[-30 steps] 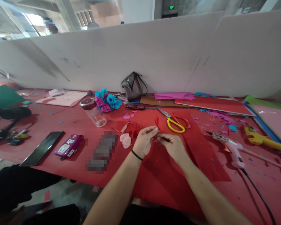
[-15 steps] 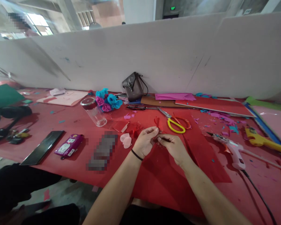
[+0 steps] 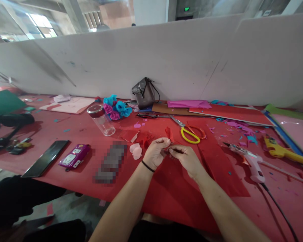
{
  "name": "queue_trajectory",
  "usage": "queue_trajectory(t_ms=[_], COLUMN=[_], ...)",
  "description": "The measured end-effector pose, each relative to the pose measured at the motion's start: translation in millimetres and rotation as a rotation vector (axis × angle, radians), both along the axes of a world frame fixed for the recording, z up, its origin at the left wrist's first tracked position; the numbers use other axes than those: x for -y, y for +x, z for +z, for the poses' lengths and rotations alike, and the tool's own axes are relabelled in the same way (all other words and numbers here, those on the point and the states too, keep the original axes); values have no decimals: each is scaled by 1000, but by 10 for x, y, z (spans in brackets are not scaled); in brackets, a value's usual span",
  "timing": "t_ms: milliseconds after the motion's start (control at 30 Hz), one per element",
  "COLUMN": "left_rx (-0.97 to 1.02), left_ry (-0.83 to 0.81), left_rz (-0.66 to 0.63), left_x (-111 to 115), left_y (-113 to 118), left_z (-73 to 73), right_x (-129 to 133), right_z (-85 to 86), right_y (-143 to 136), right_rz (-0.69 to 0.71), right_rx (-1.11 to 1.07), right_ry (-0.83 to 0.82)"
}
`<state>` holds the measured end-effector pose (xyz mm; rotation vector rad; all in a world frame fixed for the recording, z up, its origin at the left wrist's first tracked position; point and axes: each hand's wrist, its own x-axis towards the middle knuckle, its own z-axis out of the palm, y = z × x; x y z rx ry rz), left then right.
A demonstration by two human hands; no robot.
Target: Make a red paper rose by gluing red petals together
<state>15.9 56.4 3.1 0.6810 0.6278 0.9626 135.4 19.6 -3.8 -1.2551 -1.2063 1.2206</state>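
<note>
Left hand (image 3: 155, 153) and right hand (image 3: 187, 158) are pinching one red paper scrap (image 3: 169, 134), fingertips closed. Yellow scissors (image 3: 188, 133) are lying just beyond.

Both hands meet mid-table: left hand (image 3: 155, 154) and right hand (image 3: 187, 158) pinch a small red paper piece (image 3: 169, 134); yellow-handled scissors (image 3: 188, 132) lie just beyond.

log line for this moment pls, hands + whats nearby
left hand: pinching red paper piece | right hand: pinching same piece | nearby: yellow scissors, glue gun, pink petals
</note>
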Motion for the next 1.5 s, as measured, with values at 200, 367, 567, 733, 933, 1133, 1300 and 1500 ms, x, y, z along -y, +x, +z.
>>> queue_trajectory(t_ms=[200,367,567,733,933,1133,1300,1500], left_rx=[-15,-2,-22,-10,-14,-41,-42,-68], left_ry=[-31,-34,-57,-64,-60,-25,-11,-31], left_rz=[9,33,64,78,100,129,169,181], left_x=[-20,-31,-40,-44,-38,-22,-11,-12], left_y=[-7,-10,-13,-12,-10,-8,7,16], left_z=[-27,-51,-60,-58,-43,-28,-16,-14], right_x=[4,4,6,4,3,-11,-22,-26], right_z=[-11,-16,-21,-30,-61,-110,-138,-156], right_y=[-1,2,8,9,21,25,29,27], right_rz=[7,5,-4,-1,3,4,12,14], right_rx=[6,11,33,53,102,153,164,198], right_ry=[14,20,21,37,48,97,119,133])
